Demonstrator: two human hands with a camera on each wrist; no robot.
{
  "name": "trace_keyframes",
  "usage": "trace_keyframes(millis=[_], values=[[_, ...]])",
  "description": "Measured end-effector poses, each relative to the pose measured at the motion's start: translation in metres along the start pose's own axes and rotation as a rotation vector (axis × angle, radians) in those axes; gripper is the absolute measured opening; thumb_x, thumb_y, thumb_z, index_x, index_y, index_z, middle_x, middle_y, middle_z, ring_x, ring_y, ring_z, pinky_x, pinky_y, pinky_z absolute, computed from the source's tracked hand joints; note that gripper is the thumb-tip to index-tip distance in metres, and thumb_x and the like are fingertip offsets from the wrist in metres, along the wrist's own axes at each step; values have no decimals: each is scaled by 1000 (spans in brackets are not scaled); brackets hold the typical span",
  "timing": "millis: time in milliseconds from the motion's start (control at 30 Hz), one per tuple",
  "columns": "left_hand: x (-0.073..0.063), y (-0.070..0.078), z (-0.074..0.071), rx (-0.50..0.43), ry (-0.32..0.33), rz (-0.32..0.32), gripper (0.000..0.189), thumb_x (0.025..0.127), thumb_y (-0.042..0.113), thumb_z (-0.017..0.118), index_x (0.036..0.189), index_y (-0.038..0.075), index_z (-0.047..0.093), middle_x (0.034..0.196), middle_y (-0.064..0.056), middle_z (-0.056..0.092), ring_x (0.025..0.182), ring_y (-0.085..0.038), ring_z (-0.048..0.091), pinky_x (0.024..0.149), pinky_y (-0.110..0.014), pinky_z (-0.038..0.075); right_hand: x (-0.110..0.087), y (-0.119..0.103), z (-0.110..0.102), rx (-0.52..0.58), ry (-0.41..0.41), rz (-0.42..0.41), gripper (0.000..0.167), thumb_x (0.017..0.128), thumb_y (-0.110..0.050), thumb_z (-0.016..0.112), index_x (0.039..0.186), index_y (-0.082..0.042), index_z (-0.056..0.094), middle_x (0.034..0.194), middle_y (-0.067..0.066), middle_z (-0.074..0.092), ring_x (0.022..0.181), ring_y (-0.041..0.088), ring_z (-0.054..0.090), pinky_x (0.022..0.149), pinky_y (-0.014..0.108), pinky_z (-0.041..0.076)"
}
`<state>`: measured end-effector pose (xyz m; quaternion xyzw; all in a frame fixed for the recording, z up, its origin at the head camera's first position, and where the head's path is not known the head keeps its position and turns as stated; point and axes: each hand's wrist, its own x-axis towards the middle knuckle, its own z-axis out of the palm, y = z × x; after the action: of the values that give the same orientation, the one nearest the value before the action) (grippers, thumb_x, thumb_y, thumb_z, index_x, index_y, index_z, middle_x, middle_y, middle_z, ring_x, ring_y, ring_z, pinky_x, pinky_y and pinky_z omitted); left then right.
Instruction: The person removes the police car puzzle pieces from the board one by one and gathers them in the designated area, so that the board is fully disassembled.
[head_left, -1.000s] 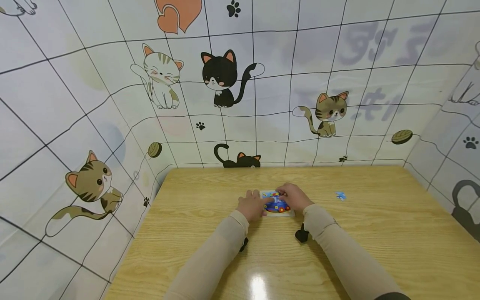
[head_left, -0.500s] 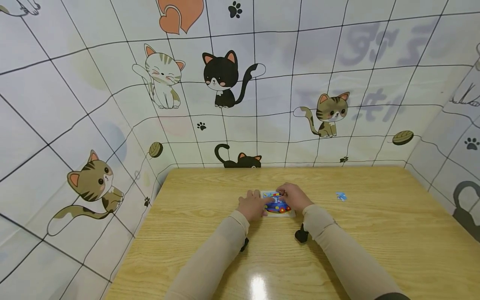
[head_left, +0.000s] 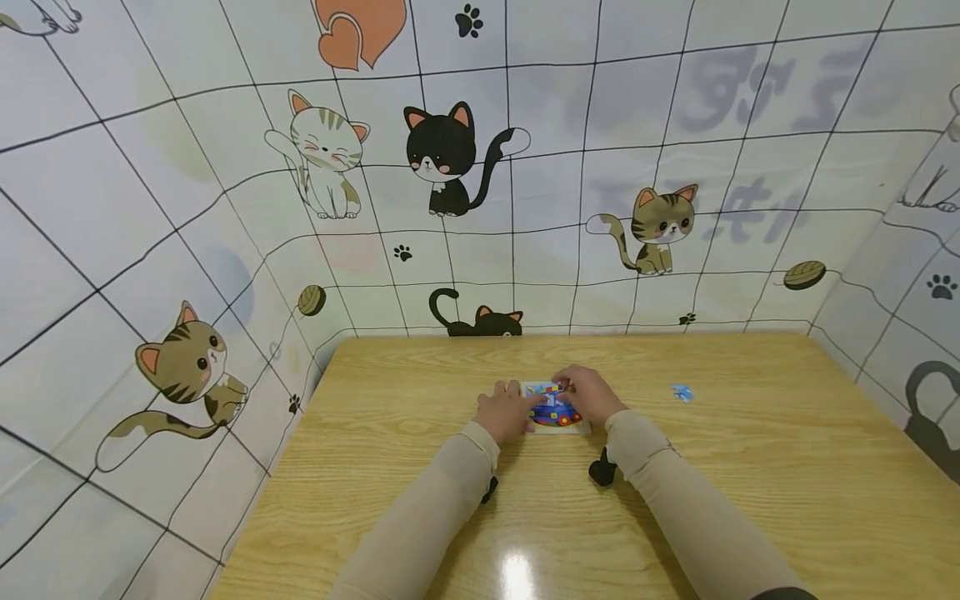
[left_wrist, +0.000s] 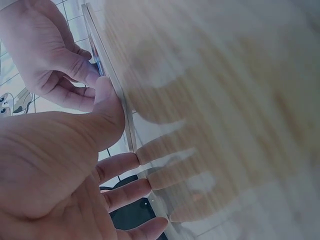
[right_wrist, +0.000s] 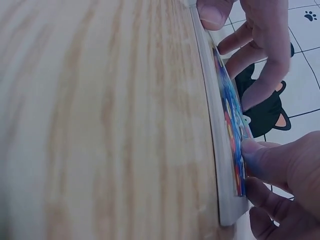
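Blue puzzle [head_left: 555,415], left hand [head_left: 504,412] spread, right hand [head_left: 591,395] curled, both touching

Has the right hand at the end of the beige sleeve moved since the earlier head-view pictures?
No: the right hand shows no clear shift against the pale-brown wooden table and its far edge.

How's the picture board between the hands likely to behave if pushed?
The picture board is probably stiff, as its edge runs straight in the right wrist view. It appears to lie flat on the table, so it seems unlikely to roll or tip. The table shows a glossy reflection, so the board may slide fairly readily.
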<state>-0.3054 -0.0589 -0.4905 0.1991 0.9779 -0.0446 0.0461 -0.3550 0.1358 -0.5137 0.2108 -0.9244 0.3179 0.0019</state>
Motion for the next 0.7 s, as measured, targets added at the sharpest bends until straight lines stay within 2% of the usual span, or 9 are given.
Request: trace_keyframes(millis=[133, 233, 500, 700], values=[[0, 0, 1, 5, 19, -25, 57, 98, 49, 62, 150, 33, 45, 125, -5, 53, 110, -24, 48, 82, -48, 52, 0, 0, 0, -1, 3, 1, 29, 93, -2, 72, 122, 2, 69, 100, 7, 65, 87, 20, 59, 80, 42, 52], [0, 0, 1, 6, 26, -29, 53, 98, 50, 61, 146, 30, 49, 122, -3, 53, 107, -24, 47, 82, -49, 52, -1, 0, 0, 10, 2, 7, 29, 93, -1, 72, 122, 3, 69, 100, 8, 66, 88, 21, 60, 81, 43, 52], [-1, -1, 2, -2, 24, -18, 48, 98, 51, 60, 142, 33, 54, 113, 1, 49, 99, -21, 43, 77, -48, 51, -1, 2, -1, 52, -24, 21, 30, 96, -4, 69, 125, 1, 67, 102, 6, 65, 90, 19, 60, 80, 41, 52], [0, -1, 2, -28, 16, -29, 48, 98, 51, 60, 140, 30, 54, 119, -1, 51, 104, -23, 44, 80, -50, 51, -2, 3, -6, 60, -3, 1, 29, 96, -4, 69, 124, 3, 67, 100, 8, 64, 85, 20, 58, 78, 42, 51]])
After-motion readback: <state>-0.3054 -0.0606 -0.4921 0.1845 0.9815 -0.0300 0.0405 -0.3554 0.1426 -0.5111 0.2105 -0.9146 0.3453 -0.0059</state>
